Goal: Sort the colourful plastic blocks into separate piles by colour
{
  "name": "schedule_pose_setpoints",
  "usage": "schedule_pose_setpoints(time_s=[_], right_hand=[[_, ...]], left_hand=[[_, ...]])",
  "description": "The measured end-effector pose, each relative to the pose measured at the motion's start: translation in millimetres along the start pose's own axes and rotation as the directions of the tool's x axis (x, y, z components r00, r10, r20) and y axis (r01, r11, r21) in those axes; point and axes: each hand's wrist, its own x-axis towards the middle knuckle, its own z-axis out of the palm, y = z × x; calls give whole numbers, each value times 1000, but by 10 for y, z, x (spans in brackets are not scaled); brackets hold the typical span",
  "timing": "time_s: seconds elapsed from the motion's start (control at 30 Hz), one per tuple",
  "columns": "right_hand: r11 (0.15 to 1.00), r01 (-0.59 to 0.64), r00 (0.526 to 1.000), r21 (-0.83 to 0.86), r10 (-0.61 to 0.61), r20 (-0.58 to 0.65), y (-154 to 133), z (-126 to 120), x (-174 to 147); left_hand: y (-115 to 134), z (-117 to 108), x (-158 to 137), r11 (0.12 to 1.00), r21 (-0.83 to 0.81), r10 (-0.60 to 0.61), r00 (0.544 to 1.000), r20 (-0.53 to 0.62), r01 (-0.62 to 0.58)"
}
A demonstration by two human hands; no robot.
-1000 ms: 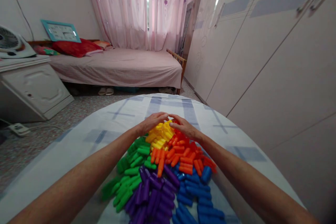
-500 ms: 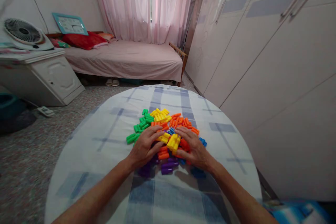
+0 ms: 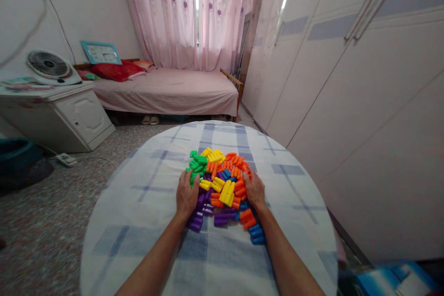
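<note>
A pile of colored plastic building pieces lies on the cloth-covered table [image 3: 138, 222]. My left hand [image 3: 186, 195] rests at the pile's left side, fingers apart and touching the green pieces [image 3: 198, 161], with purple pieces [image 3: 196, 221] beside its wrist. My right hand [image 3: 255, 190] lies along the right side, fingers stretched against the orange pieces [image 3: 239, 189]. Between the hands are yellow pieces [image 3: 227, 193], more orange ones and a few blue ones. Blue pieces [image 3: 256, 234] lie by my right wrist. Neither hand grips a piece; parts of the fingertips are hidden among the pieces.
Beyond the round table stands a bed [image 3: 173, 88] before pink curtains [image 3: 166, 18]. White wardrobes [image 3: 312, 101] line the right side. At left, a fan [image 3: 48, 64] sits on a white cabinet [image 3: 72, 115]. A blue package [image 3: 398, 280] lies at lower right.
My hands have moved apart from over the pile's middle to its left and right sides. The pieces look pushed closer together, and the camera view has tilted up slightly.
</note>
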Motion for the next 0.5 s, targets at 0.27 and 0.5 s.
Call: schedule_pose_setpoints(time_s=[0.27,0.5], right_hand=[[965,-103,990,241,77,116,-356,160,140],[811,-103,960,576,-70,270,-625,188,193]], left_hand=[[378,276,42,976,-214,28,999,-33,-35],[721,286,263,914,-369,235,962,140,-169]])
